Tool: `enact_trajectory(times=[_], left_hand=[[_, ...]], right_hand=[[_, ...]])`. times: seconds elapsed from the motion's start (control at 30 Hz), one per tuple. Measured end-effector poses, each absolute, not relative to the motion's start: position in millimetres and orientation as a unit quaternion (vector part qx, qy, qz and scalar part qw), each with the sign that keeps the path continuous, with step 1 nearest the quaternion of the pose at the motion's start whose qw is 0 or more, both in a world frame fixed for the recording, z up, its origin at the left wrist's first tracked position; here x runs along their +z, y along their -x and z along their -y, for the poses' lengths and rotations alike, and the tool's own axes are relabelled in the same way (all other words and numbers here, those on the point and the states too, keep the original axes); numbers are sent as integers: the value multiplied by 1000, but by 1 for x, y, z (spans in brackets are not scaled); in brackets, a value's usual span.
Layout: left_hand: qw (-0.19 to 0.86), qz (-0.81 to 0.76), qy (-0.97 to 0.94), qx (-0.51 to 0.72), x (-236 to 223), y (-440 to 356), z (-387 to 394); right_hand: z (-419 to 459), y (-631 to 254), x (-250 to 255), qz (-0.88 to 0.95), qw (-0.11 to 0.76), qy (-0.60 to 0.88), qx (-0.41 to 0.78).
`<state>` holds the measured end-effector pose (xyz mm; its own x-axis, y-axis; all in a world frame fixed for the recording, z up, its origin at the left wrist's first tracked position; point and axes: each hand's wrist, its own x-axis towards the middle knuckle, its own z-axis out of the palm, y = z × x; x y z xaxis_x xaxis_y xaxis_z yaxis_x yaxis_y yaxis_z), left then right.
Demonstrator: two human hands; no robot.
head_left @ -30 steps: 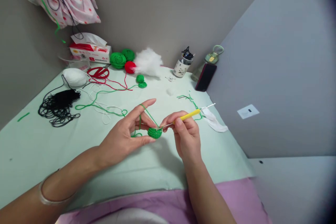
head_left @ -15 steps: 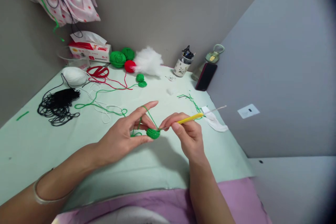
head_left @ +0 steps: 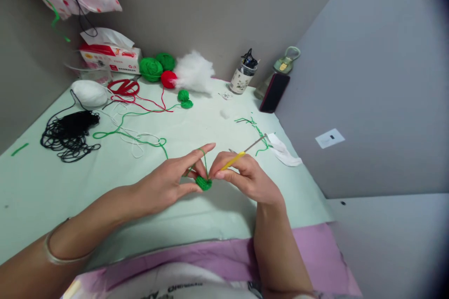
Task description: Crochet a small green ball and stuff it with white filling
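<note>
My left hand [head_left: 168, 182] pinches a small green crocheted piece [head_left: 203, 182] between thumb and fingers, with green yarn [head_left: 202, 159] looped over its raised index finger. My right hand [head_left: 245, 180] is closed around a yellow-handled crochet hook [head_left: 234, 160], its tip at the green piece and its metal end pointing up and right. Both hands hover just above the pale green table [head_left: 196, 217], almost touching each other. The green strand trails left across the table to loose yarn [head_left: 133, 135].
Along the back wall stand a tissue box [head_left: 110, 56], green yarn balls [head_left: 150, 68], a red ball [head_left: 168, 79], white stuffing [head_left: 194, 72], a small jar [head_left: 242, 79], a bottle [head_left: 280, 72] and a dark phone [head_left: 274, 92]. Black yarn [head_left: 70, 133] and white yarn [head_left: 89, 93] lie left. White scrap [head_left: 284, 152] lies right.
My right hand has moved left and closer to my left hand, tilting the hook steeper. The view has shifted slightly, so things on the table sit higher in the picture.
</note>
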<state>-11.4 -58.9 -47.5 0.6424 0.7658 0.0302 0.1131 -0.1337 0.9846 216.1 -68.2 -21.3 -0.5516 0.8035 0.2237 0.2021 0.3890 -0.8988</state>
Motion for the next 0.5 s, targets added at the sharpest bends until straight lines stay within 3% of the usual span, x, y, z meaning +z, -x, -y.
enact_trajectory(times=[0.23, 0.4, 0.5], left_hand=[[686, -363, -546, 316, -37, 7, 59], [677, -371, -537, 340, -39, 8, 56], [669, -376, -518, 379, -33, 8, 55]], right_hand=[[66, -210, -28, 756, 402, 320, 407], [63, -202, -36, 776, 439, 312, 327], [68, -193, -40, 773, 504, 303, 238]])
